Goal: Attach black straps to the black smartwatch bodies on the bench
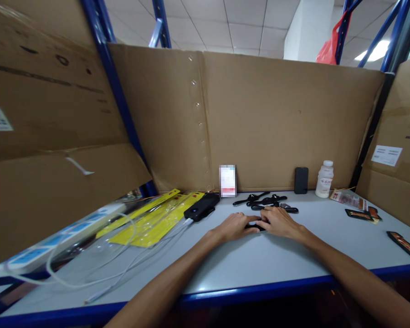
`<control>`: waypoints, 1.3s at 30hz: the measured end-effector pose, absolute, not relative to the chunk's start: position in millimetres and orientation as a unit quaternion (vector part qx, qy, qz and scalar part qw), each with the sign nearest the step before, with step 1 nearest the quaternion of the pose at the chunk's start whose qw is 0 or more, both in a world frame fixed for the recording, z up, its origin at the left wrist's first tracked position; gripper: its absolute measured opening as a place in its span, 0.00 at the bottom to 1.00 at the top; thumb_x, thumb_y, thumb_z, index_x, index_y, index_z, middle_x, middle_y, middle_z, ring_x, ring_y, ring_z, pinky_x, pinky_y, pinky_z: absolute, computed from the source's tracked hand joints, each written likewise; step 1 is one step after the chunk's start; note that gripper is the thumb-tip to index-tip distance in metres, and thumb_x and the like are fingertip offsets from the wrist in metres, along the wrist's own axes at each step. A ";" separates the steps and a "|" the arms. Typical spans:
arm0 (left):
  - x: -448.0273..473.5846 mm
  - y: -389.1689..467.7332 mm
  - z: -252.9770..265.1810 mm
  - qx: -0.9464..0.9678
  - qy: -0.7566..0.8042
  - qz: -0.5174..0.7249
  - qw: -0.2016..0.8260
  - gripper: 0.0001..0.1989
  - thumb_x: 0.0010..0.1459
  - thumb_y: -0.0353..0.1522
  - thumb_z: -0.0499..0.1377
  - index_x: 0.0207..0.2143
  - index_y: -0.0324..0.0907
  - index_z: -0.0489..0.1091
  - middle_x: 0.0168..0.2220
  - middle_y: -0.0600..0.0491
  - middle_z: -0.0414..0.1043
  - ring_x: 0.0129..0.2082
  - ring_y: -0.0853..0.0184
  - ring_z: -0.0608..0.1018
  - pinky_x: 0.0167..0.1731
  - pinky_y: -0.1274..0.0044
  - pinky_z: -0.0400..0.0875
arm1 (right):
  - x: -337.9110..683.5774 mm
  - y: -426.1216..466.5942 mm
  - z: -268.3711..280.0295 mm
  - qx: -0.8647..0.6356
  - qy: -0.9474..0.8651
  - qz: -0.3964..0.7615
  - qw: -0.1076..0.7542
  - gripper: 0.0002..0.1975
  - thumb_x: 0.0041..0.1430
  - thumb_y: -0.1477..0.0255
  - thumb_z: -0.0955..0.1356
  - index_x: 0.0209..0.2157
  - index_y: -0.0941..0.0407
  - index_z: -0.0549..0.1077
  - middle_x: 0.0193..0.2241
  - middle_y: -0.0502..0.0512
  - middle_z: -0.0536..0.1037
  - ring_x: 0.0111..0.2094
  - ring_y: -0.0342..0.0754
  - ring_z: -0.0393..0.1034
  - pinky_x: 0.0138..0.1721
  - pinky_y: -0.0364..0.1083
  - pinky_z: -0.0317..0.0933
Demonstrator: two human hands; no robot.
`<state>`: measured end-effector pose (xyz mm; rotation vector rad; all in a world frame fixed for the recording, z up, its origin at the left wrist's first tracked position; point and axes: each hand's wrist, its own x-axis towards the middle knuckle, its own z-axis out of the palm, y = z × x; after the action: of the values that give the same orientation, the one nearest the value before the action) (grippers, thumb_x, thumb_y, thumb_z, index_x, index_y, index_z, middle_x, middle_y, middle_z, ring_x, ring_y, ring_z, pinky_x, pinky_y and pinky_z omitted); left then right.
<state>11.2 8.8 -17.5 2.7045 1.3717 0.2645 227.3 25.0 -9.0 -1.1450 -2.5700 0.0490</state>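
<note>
My left hand (235,226) and my right hand (279,222) meet over the middle of the table, fingers bent around a black two-handled tool (254,226) that looks like a spokeshave. Most of it is hidden under the fingers; a dark part shows between the two hands. Just beyond them lie several similar black spokeshaves (252,198), each with a handle on either side of a central body. The nearest of these has a handle (291,210) sticking out past my right hand.
Yellow packages (157,223), a black power bank (201,207) and white cables (133,264) lie left. A phone with a lit screen (228,181), a dark phone (301,180) and a white bottle (324,180) stand along the cardboard wall (259,114). Small packets (358,214) lie right.
</note>
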 end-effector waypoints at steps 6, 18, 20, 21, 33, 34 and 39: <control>10.8 8.8 -18.3 0.888 0.450 0.090 0.041 0.26 0.68 0.50 0.52 0.62 0.49 0.70 0.36 0.47 0.81 0.38 0.54 0.82 0.39 0.71 0.71 | 226.0 23.0 -7.9 -0.426 -0.893 0.004 0.147 0.10 0.67 0.66 0.67 0.37 0.56 0.77 0.38 0.57 0.80 0.37 0.50 0.73 0.35 0.45 0.54; 12.4 7.1 -16.4 0.884 0.464 0.062 0.020 0.27 0.69 0.50 0.52 0.61 0.46 0.70 0.37 0.45 0.82 0.38 0.52 0.82 0.39 0.70 0.71 | 226.1 22.0 -6.9 -0.415 -0.896 0.015 0.159 0.06 0.66 0.70 0.68 0.40 0.56 0.77 0.41 0.57 0.80 0.39 0.50 0.73 0.36 0.45 0.55; 12.1 7.2 -16.5 0.884 0.464 0.059 0.019 0.27 0.69 0.50 0.52 0.61 0.46 0.70 0.37 0.44 0.82 0.38 0.52 0.82 0.39 0.70 0.71 | 225.6 21.1 -5.8 -0.416 -0.896 0.012 0.158 0.07 0.66 0.70 0.67 0.39 0.57 0.77 0.40 0.56 0.80 0.39 0.50 0.74 0.36 0.45 0.55; 11.9 7.3 -16.5 0.884 0.463 0.058 0.019 0.27 0.69 0.50 0.52 0.61 0.46 0.70 0.37 0.44 0.82 0.38 0.52 0.82 0.39 0.70 0.71 | 225.4 20.4 -4.9 -0.416 -0.896 0.011 0.157 0.07 0.66 0.70 0.67 0.39 0.57 0.77 0.41 0.56 0.80 0.39 0.50 0.74 0.36 0.46 0.55; 11.6 6.2 -15.6 0.887 0.456 0.066 0.016 0.27 0.69 0.50 0.51 0.61 0.46 0.70 0.36 0.45 0.82 0.37 0.52 0.83 0.38 0.70 0.71 | 226.1 20.8 -5.4 -0.415 -0.896 0.018 0.156 0.07 0.66 0.69 0.68 0.40 0.56 0.77 0.41 0.57 0.79 0.39 0.50 0.73 0.36 0.45 0.54; 11.7 6.0 -15.4 0.886 0.458 0.064 0.013 0.27 0.69 0.50 0.51 0.61 0.47 0.71 0.36 0.45 0.82 0.37 0.52 0.83 0.38 0.70 0.71 | 226.0 21.1 -6.0 -0.414 -0.896 0.018 0.158 0.07 0.66 0.69 0.68 0.40 0.56 0.77 0.41 0.57 0.79 0.39 0.49 0.73 0.36 0.45 0.54; 11.5 6.7 -15.8 0.886 0.460 0.059 0.011 0.26 0.69 0.50 0.51 0.61 0.47 0.71 0.36 0.45 0.81 0.38 0.51 0.82 0.37 0.71 0.71 | 226.8 22.3 -7.3 -0.407 -0.898 0.030 0.168 0.06 0.65 0.71 0.68 0.41 0.56 0.77 0.40 0.56 0.79 0.38 0.49 0.72 0.35 0.45 0.53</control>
<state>11.5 6.7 -15.8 2.7634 1.4340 0.1846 226.8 22.3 -7.3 -1.1573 -2.5535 0.0849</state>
